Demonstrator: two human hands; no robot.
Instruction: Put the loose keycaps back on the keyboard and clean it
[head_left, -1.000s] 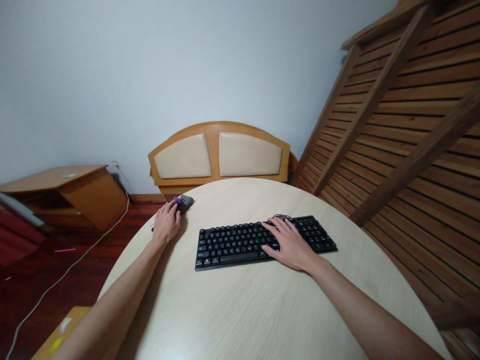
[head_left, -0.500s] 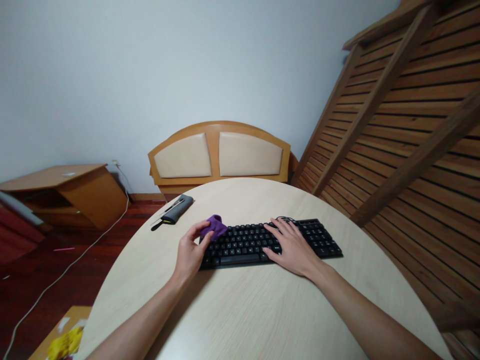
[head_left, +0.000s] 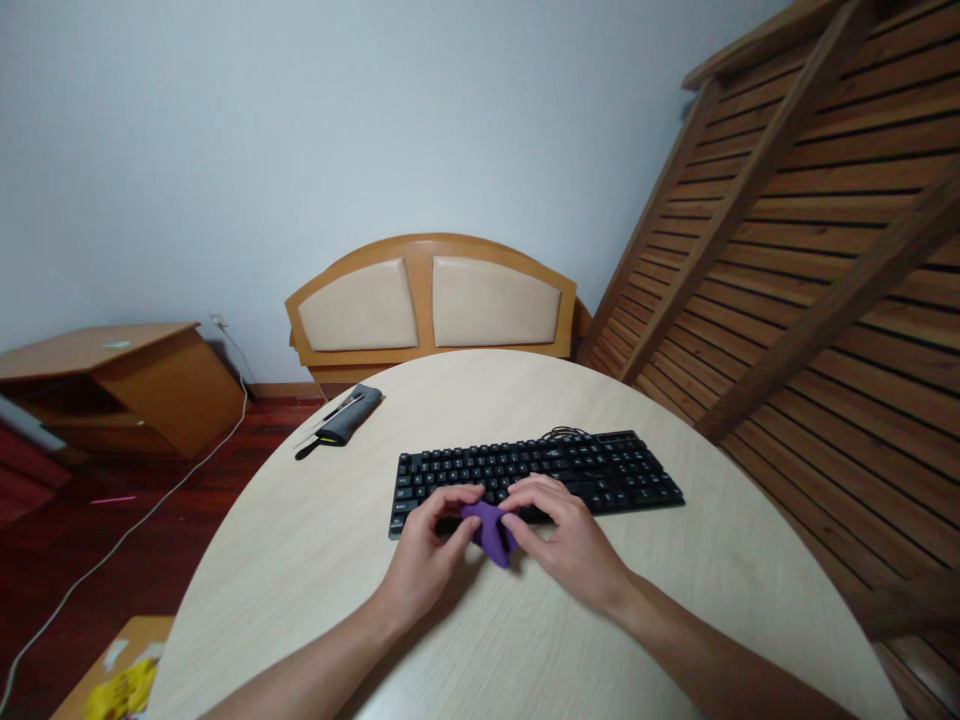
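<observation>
A small purple cloth (head_left: 493,537) is bunched between my two hands, in front of the keyboard's near edge. My left hand (head_left: 429,548) pinches its left side between thumb and fingers. On the other side, my right hand (head_left: 564,537) grips the cloth with thumb and fingertips. Just beyond lies a black computer keyboard (head_left: 630,475), flat on the round pale wooden table (head_left: 570,655). My hands and the cloth cover part of its lower rows. Its coiled black cable (head_left: 566,433) shows behind the back edge.
A grey pouch (head_left: 355,415) with a thin stick-like tool on it lies at the table's far left. Behind the table stands a padded headboard (head_left: 435,305). Wooden slats (head_left: 810,290) lean at the right. A low cabinet (head_left: 161,390) and white cable (head_left: 142,530) are at the left.
My left hand has brought the purple cloth from the keyboard's left keys toward me and to the right. My right hand has left the keys and taken hold of the cloth too.
</observation>
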